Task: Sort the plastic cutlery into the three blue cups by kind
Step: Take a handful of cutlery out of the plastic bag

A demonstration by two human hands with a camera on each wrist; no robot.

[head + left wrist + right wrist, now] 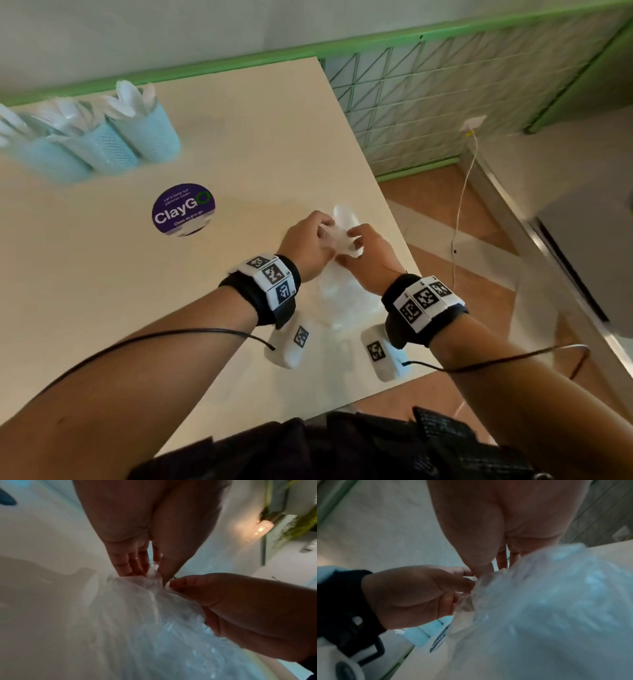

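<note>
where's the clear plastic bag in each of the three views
Head: the clear plastic bag is right of centre, near the table's right edge, pinched by the left hand and right hand.
Left wrist: the bag fills the lower middle, below the fingers.
Right wrist: the bag fills the lower right.
Shared landmark: the round purple sticker, at the lower centre of the right wrist view and the far left edge of the left wrist view.

A pale cream rectangular laminate table, w/ three light-blue mesh cups standing in a touching row at its far left corner, white plastic cutlery upright inside. A round purple "ClayGo" sticker lies flat near centre. A crumpled clear plastic bag rests by the near right edge, well apart from the cups.
</note>
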